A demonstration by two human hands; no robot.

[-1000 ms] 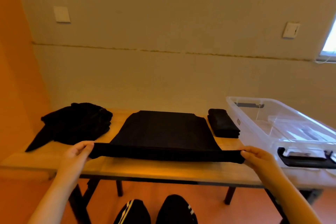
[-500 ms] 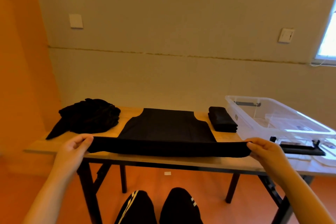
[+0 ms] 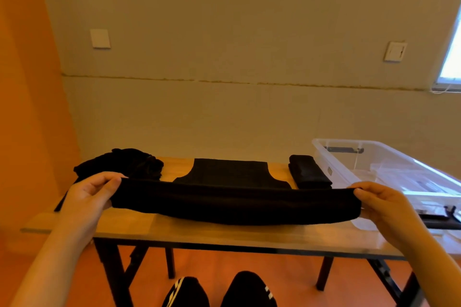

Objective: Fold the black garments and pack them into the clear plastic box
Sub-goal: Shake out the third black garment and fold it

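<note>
the black garment (image 3: 232,200) is stretched between the two hands, its near edge lifted off the wooden table (image 3: 224,234) as a thick folded band, while its far part lies flat on the tabletop behind. the left hand (image 3: 88,197) grips the band's left end — thumb on the near face, fingers curled over the top edge — with the forearm reaching in from the lower left. the right hand (image 3: 381,207) pinches the right end in the same way, thumb toward the cloth and fingers wrapped over it, the forearm coming up from the lower right. both hands sit at about the same height, just above the table's front half, well apart from each other. a crumpled pile of black clothing (image 3: 124,164) lies at the table's far left, behind the left hand. a folded black garment (image 3: 308,172) rests just beside the clear plastic box (image 3: 349,174) — the box stands open at the table's right end, behind the right hand.
</note>
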